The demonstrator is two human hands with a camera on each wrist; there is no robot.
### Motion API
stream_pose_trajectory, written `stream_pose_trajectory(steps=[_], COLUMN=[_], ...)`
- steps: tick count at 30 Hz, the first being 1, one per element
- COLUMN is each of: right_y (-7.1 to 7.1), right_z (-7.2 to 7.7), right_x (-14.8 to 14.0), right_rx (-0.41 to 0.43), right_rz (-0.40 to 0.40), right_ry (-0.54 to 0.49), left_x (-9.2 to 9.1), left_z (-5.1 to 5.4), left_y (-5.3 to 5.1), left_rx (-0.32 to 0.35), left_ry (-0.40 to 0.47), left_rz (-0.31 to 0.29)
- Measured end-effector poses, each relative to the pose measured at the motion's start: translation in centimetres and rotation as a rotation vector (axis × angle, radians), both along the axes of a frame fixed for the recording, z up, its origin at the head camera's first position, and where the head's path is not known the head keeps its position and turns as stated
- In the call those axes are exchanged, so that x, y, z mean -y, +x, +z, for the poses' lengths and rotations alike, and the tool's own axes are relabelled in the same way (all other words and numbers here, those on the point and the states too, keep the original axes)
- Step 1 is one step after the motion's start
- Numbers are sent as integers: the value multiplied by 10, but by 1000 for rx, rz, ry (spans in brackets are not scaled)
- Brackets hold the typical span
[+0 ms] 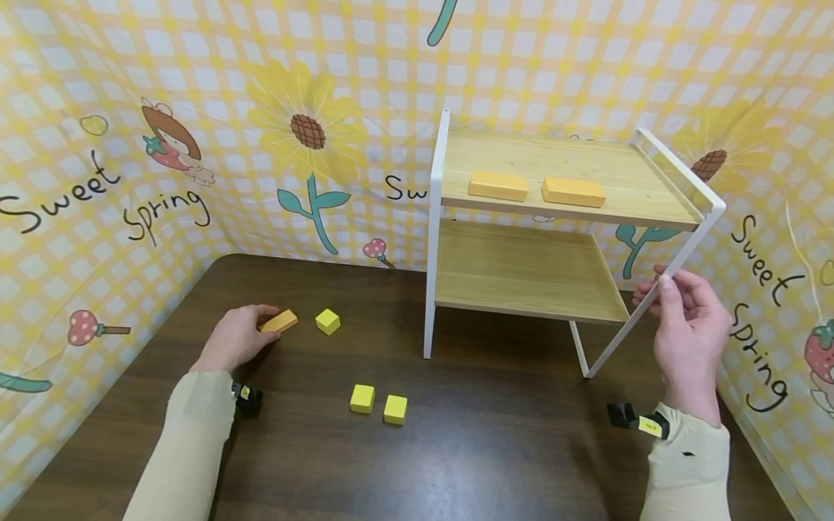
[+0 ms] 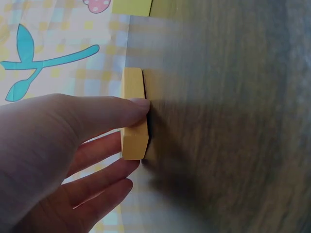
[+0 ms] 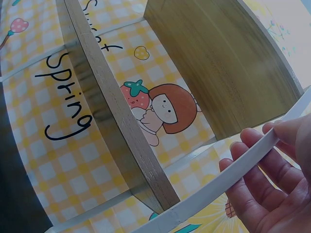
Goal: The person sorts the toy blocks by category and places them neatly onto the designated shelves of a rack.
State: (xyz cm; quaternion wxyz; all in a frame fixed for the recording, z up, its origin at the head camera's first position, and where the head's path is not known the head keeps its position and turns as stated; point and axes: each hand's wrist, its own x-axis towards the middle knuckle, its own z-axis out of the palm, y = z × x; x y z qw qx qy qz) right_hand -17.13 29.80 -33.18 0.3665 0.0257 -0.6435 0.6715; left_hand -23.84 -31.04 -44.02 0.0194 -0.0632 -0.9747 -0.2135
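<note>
At the left of the head view, my left hand (image 1: 234, 336) pinches an orange rectangular wooden block (image 1: 280, 321) low over the dark table. The left wrist view shows the thumb across the block's (image 2: 134, 99) near face, with fingers behind it. My right hand (image 1: 692, 334) holds the white side frame (image 1: 625, 340) of a two-tier shelf, thumb in front and fingers behind. On the upper wooden board (image 1: 547, 155) two orange blocks lie side by side, a left one (image 1: 498, 187) and a right one (image 1: 573, 192). The lower board (image 1: 521, 271) carries nothing visible.
One yellow cube (image 1: 328, 321) sits just right of the left hand's block. Two more, a left cube (image 1: 362, 399) and a right cube (image 1: 394, 410), stand nearer on the brown table (image 1: 469, 463). A checked cloth (image 1: 365, 43) hangs behind and at both sides.
</note>
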Motion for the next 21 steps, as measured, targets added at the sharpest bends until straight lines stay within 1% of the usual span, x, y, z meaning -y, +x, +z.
stream_pose_trajectory(steps=[9, 16, 21], right_y=[0, -1, -1], right_z=[-1, -2, -1], right_x=[0, -1, 0], right_rx=[-19, -18, -14], right_rz=[13, 9, 2], right_ry=[-2, 2, 5], left_x=[2, 1, -1], left_z=[-3, 0, 1], left_y=[-1, 0, 1], left_rx=[-3, 4, -9], left_ry=[1, 5, 9], left_rz=[-7, 0, -9])
